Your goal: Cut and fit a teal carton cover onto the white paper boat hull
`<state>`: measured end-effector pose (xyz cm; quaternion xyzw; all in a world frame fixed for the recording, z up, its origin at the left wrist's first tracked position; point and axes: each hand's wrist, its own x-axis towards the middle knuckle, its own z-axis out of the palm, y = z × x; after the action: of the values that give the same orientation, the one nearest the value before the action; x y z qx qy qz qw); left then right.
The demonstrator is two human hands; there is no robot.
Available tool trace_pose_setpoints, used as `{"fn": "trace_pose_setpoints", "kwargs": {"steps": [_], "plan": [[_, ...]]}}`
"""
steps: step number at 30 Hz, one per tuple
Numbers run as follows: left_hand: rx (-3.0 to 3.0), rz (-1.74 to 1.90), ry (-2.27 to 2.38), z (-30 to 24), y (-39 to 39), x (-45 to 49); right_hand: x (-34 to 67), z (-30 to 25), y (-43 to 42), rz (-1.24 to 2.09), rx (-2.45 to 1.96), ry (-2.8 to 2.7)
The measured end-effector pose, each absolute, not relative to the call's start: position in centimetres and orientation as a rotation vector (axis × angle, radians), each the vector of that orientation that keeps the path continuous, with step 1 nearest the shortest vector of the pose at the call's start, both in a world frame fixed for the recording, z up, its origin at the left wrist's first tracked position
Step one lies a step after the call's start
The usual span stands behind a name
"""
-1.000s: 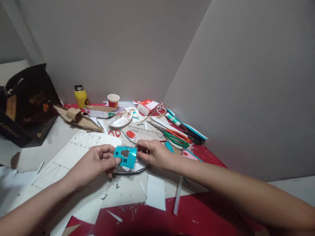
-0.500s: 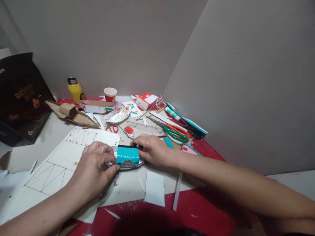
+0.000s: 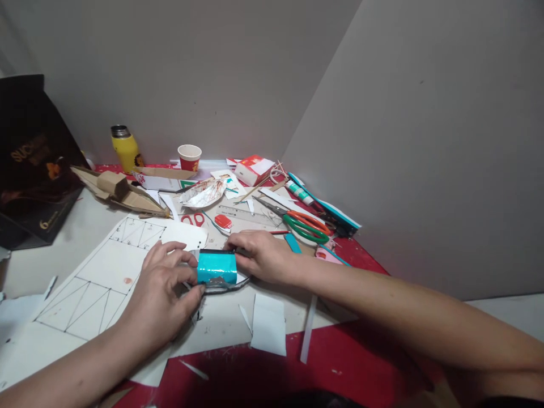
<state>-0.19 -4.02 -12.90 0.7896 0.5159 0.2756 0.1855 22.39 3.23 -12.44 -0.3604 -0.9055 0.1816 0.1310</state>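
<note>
A shiny teal strip (image 3: 217, 266) is wrapped over a small dark-edged paper boat shape (image 3: 229, 283) lying on white sheets. My left hand (image 3: 164, 292) pinches the teal strip's left end, thumb and fingers closed on it. From the other side, my right hand (image 3: 259, 256) presses its fingers against the strip's right end and the boat shape.
White drawn-on paper (image 3: 106, 277) lies left, cut white scraps (image 3: 267, 324) in front on the red table (image 3: 340, 362). Behind are green-orange scissors (image 3: 308, 224), a ruler (image 3: 249, 215), red scissors (image 3: 193, 218), a cardboard boat (image 3: 121, 192), a yellow bottle (image 3: 123, 148), a paper cup (image 3: 189, 157) and a black bag (image 3: 32, 164).
The teal piece, first held up flat between both hands, has been brought down and folded over the boat shape. Both hands dropped to the table with it.
</note>
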Motion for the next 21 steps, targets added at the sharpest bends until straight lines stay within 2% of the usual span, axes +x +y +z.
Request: {"fn": "trace_pose_setpoints", "kwargs": {"steps": [13, 21], "plan": [[2.222, 0.916, 1.396, -14.1, -3.0, -0.6, 22.2, -12.8, 3.9, 0.561, -1.095, -2.652], [2.182, 0.73, 1.264, -13.6, -3.0, -0.9, 22.4, -13.2, 4.0, 0.578, -1.048, -2.657]]}}
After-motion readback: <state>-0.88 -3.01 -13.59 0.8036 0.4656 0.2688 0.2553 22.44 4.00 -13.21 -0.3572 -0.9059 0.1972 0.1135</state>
